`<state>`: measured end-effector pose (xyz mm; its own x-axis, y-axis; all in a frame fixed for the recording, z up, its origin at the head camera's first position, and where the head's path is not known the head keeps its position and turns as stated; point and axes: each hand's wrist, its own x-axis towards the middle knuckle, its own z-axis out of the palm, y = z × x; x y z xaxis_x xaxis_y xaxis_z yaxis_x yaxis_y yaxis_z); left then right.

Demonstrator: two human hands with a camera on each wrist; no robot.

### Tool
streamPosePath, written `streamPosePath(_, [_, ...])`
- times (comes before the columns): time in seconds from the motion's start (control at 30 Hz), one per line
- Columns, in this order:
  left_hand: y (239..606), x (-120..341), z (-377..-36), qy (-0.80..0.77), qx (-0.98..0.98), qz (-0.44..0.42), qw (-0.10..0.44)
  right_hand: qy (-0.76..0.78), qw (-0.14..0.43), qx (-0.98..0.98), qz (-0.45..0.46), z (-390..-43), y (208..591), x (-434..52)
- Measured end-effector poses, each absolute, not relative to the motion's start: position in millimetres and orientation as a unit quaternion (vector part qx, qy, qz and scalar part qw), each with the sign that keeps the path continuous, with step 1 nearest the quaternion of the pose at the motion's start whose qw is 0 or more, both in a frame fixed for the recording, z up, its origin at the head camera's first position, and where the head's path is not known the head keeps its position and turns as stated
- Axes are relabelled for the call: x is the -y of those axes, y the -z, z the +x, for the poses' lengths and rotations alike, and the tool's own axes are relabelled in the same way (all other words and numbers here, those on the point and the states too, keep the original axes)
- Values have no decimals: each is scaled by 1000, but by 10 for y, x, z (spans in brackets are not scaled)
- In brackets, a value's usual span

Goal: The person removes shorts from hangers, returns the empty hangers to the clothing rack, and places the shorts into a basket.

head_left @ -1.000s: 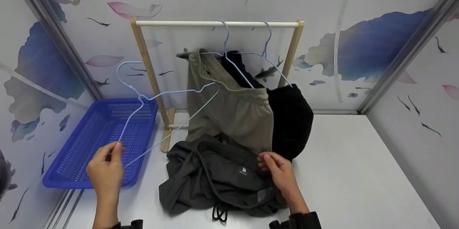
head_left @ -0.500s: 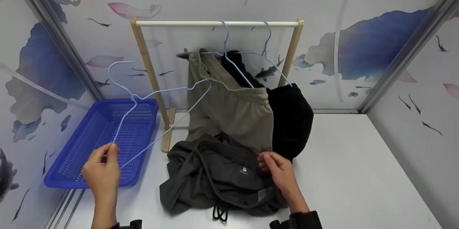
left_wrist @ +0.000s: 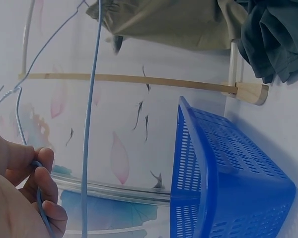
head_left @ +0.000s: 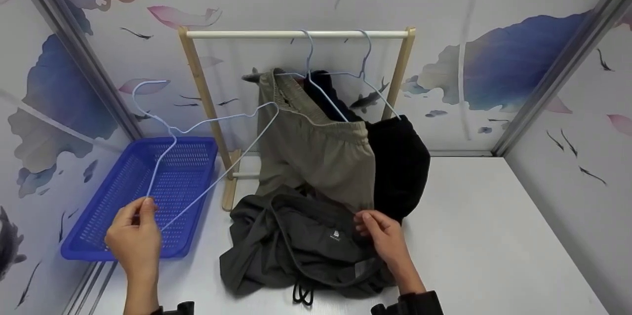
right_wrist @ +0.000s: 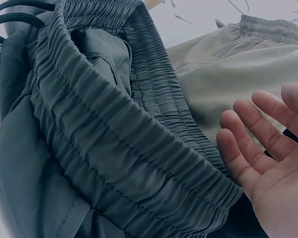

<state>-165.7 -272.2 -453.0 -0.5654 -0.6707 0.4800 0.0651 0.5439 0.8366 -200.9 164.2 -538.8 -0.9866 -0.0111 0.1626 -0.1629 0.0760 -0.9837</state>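
My left hand pinches a light blue wire hanger between thumb and fingers near one end. In the left wrist view the fingers curl round the hanger wire. No garment hangs on it; its hook points up and left. Dark grey drawstring trousers lie bunched before the rack, a small white logo showing. My right hand is at their right side. From the right wrist, its relaxed fingers hold nothing, close beside the gathered elastic waistband, whose opening gapes.
Behind stands a clothes rack with a white rail and wooden legs. Khaki trousers and a black garment hang from it on blue hangers. A blue perforated basket sits at the left, below the held hanger. Patterned walls enclose the white table.
My left hand has moved a little left with the hanger, whose hook now stands higher and further left. My right hand and the dark grey trousers have stayed put.
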Motion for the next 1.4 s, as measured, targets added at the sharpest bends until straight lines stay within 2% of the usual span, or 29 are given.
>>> streamPosePath(0.47, [4373,2594,-1739,397,764,180,476,-676,55,734,48,-1993,5396,-1634])
streamPosePath(1.4, [4146,2404,-2013,367,751,191,515,-665,61,742,58,-2010,5473,-1638])
